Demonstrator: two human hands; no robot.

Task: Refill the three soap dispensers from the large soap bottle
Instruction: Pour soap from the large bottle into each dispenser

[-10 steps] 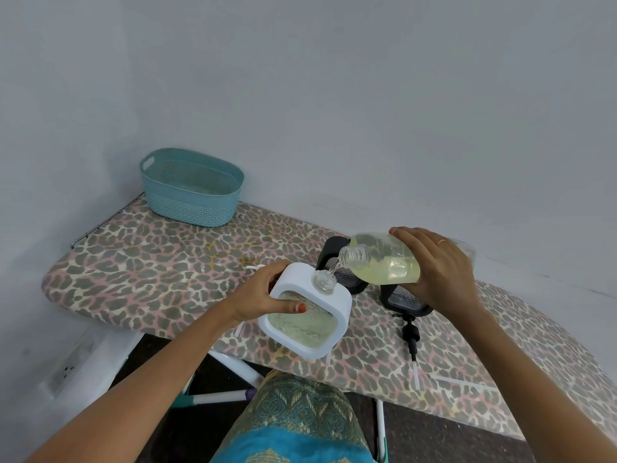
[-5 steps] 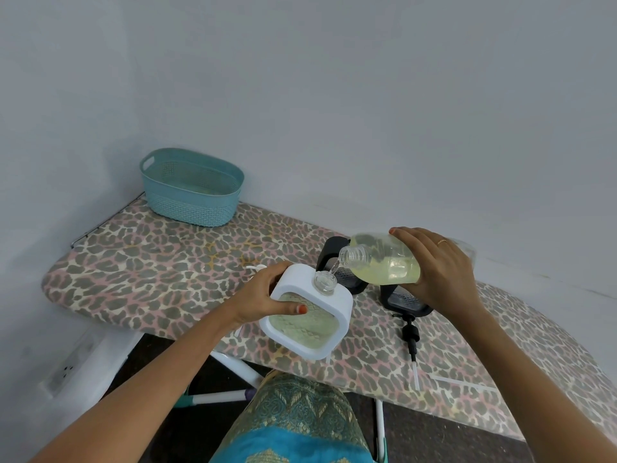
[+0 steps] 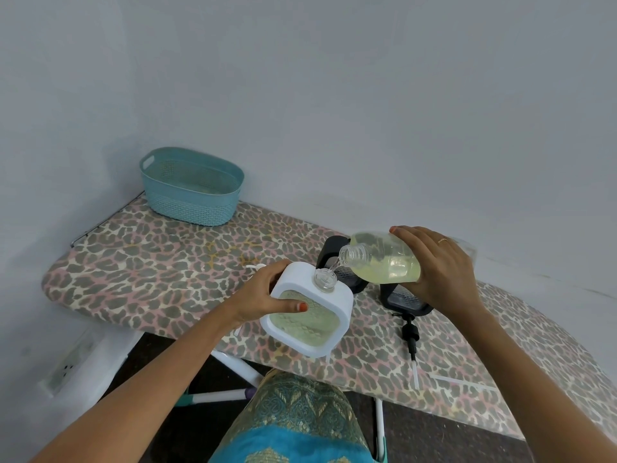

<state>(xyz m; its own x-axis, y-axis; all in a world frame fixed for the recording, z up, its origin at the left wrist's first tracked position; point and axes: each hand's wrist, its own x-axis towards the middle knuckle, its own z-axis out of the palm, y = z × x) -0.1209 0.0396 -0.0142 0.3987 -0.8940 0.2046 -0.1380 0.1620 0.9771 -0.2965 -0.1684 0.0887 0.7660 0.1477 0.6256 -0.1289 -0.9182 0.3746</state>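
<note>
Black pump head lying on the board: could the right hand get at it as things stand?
Probably not yet. The right hand is holding the tilted soap bottle mid-pour. The black pump head lies uncovered just below it, so the path looks free once the bottle is set down.

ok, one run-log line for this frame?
step: pouring | left hand: holds white dispenser, tilted | right hand: tips large soap bottle into its neck | black dispensers: on board, pump out

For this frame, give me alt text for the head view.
The right hand tips the soap bottle, pouring into the neck of a white dispenser held by the left hand over a leopard-print board. Two black dispensers stand behind; a teal basket sits far left.
</note>
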